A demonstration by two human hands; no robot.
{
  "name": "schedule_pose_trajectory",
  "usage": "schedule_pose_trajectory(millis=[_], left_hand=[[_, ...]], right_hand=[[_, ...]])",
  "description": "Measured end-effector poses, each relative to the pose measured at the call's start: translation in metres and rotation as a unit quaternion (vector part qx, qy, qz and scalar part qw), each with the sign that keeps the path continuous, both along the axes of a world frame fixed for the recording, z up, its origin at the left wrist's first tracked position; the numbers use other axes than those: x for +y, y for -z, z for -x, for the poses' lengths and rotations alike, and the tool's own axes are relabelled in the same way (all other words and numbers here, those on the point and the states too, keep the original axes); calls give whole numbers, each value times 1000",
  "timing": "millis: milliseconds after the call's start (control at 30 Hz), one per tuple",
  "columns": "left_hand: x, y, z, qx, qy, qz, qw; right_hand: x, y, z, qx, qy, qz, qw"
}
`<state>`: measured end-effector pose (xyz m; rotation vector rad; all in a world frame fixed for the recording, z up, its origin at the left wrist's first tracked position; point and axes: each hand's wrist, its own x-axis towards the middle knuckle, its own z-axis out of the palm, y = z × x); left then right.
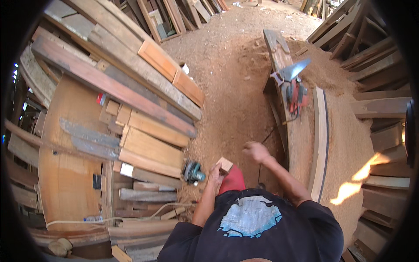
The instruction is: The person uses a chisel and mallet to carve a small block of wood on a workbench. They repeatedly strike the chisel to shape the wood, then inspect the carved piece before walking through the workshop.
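Note:
My left hand (214, 178) is closed around a small light-brown wooden block (224, 165), held low in front of my body, above a red-clothed leg (233, 180). My right hand (256, 152) hovers to the right of the block and apart from it. Its fingers look loosely bent and slightly apart, with nothing visible in them. Just left of my left hand, a teal and black power tool (193, 173) rests by the ends of the stacked boards; its exact kind is unclear.
Stacked planks (152, 146) fill the left side. On the right, a long wooden bench (301, 155) carries a handsaw (291, 71) and a red power tool (297, 98). A pale cord (144, 217) crosses the lower-left boards. Sawdust covers the ground (227, 87).

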<state>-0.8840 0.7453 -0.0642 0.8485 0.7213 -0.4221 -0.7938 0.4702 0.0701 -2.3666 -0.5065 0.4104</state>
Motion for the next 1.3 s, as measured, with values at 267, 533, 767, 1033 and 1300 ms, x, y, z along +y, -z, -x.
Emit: schedule_pose_trajectory(millis=[267, 533, 767, 1033, 1300], left_hand=[[-5, 32, -218, 19, 45, -27, 998], [6, -15, -426, 29, 143, -100, 984], [-20, -15, -605, 24, 204, -125, 971], [-58, -47, -833, 18, 208, -163, 964], [-55, -76, -1001, 41, 159, -194, 967]], right_hand=[[166, -24, -117, -156, -214, 172, 949], [215, 27, -322, -103, -43, 285, 952], [202, 42, -494, -27, 48, 310, 949], [144, -34, -723, -46, -54, 220, 973], [178, -35, -888, -65, -116, 271, 953]])
